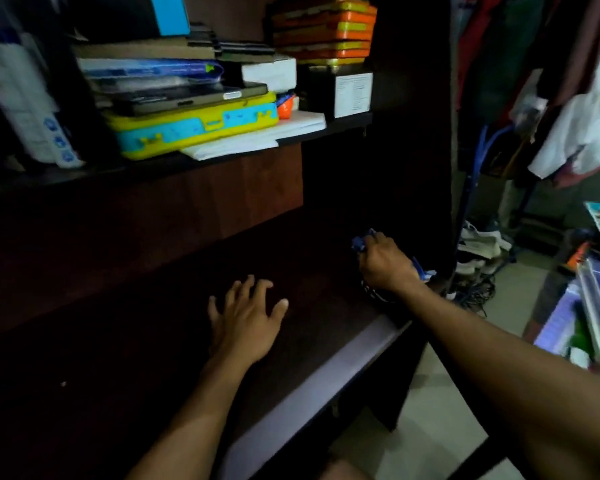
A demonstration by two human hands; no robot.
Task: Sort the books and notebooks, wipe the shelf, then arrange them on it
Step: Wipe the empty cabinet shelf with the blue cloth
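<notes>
The dark brown lower shelf (pixel 125 341) lies in front of me, dim and bare where it shows. My left hand (pixel 246 317) rests flat on it near the middle, fingers spread. My right hand (pixel 383 261) grips a blue cloth (pixel 361 242) in the shelf's far right corner; another bit of the cloth sticks out behind the wrist. A coil of dark cable sits just under that hand. Books and notebooks (pixel 589 306) are piled at the right edge of the view, off the shelf.
The upper shelf (pixel 222 157) carries a yellow and blue case (pixel 194 128), a tablet, white papers, white boxes and a stack of orange boxes (pixel 326 29). Clothes (pixel 575 126) hang at the right, with shoes (pixel 478 247) on the pale floor below.
</notes>
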